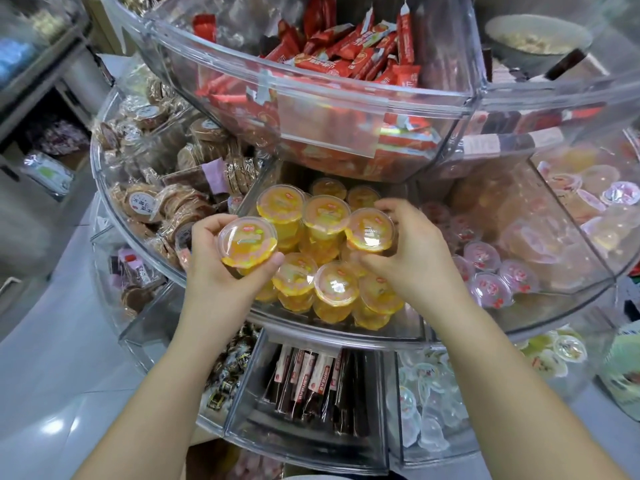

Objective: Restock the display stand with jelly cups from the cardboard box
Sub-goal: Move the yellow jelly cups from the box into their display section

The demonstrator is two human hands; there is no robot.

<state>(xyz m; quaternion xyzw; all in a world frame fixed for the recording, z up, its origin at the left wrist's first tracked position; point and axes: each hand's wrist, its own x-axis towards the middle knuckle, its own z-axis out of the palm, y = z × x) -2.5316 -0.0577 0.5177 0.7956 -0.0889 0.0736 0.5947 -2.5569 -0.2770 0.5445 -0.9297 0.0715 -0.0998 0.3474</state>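
Observation:
A clear tiered display stand [332, 336] fills the view. Its middle tier has a compartment with several yellow jelly cups [334, 284] stacked inside. My left hand [211, 268] is shut on one yellow jelly cup [247, 242], held just over the compartment's left edge. My right hand [412, 251] grips another yellow jelly cup [370, 230] on top of the pile. The cardboard box is out of view.
Red wrapped bars [353, 53] fill the top tier. Brown wrapped biscuits [166, 199] lie in the compartment to the left, pink jelly cups [491, 275] to the right. The bottom tier holds dark stick packs [311, 382] and clear jelly cups [426, 400]. Grey floor [52, 375] lies at lower left.

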